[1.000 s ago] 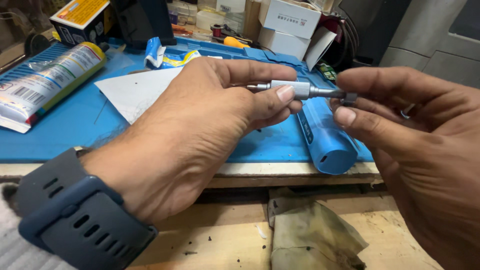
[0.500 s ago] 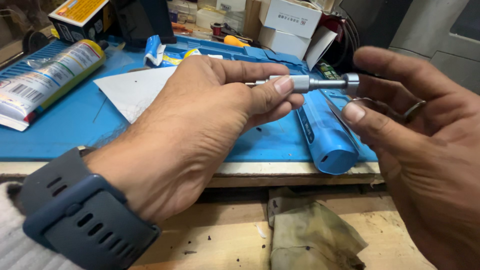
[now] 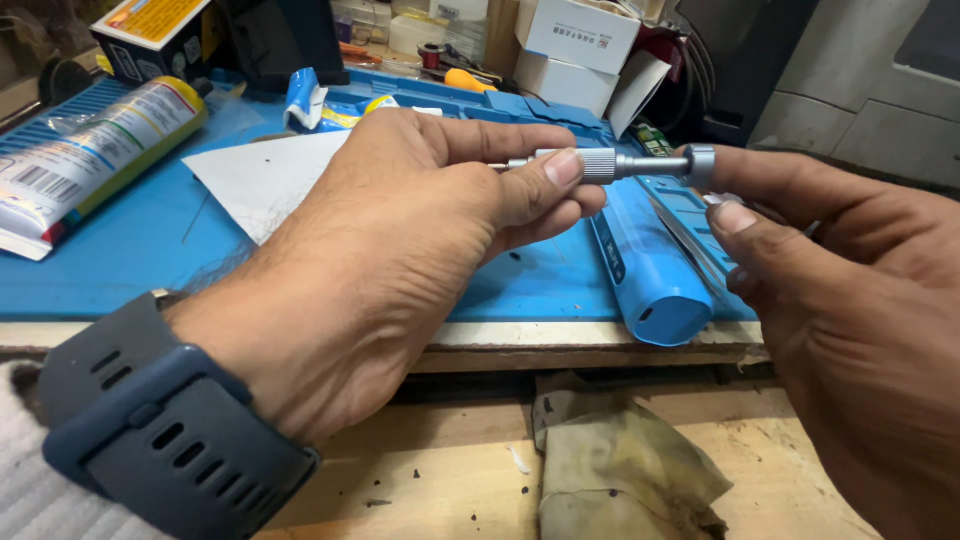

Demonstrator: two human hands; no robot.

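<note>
My left hand (image 3: 400, 250) grips a small silver precision screwdriver (image 3: 625, 164) by its knurled shaft, thumb on top, held level above the bench edge. My right hand (image 3: 840, 290) touches the round cap at the screwdriver's right end with the index finger, and thin metal tweezers (image 3: 690, 240) lie pinched under its thumb. A dark grey watch band (image 3: 150, 440) wraps my left wrist. What lies between my left fingers at the tool's tip is hidden.
A blue work mat (image 3: 120, 250) covers the bench. On it lie a blue cylindrical case (image 3: 650, 280), a white paper sheet (image 3: 260, 180) and a sealant tube (image 3: 90, 160). White boxes (image 3: 580, 40) stand at the back. A dirty rag (image 3: 620, 460) lies on the wooden ledge below.
The screwdriver's end cap has come into plain view as my right fingers slid off its end. My right thumb now sits lower, over the tweezers. My left hand holds steady.
</note>
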